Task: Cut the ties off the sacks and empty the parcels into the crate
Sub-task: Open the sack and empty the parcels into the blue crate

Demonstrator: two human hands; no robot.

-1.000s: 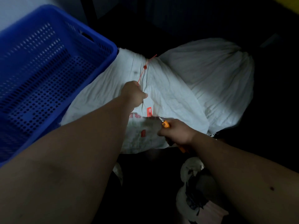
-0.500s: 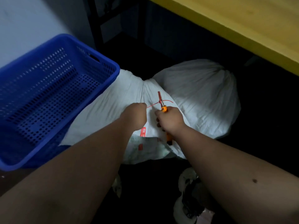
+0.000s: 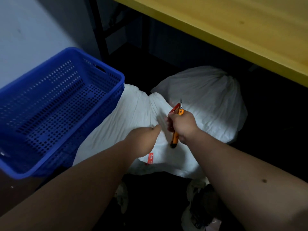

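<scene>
Two white sacks lie on the dark floor beside the blue crate (image 3: 55,110). The near sack (image 3: 133,117) carries a red label (image 3: 151,157), its writing too blurred to read. The right hand (image 3: 182,125) has its grip curled round an orange cutter (image 3: 175,133), blade up, with the red tie (image 3: 174,108) beside it. The left hand (image 3: 145,139) rests on the near sack; its fingers are hidden. The far sack (image 3: 208,100) lies under the yellow counter (image 3: 233,25).
</scene>
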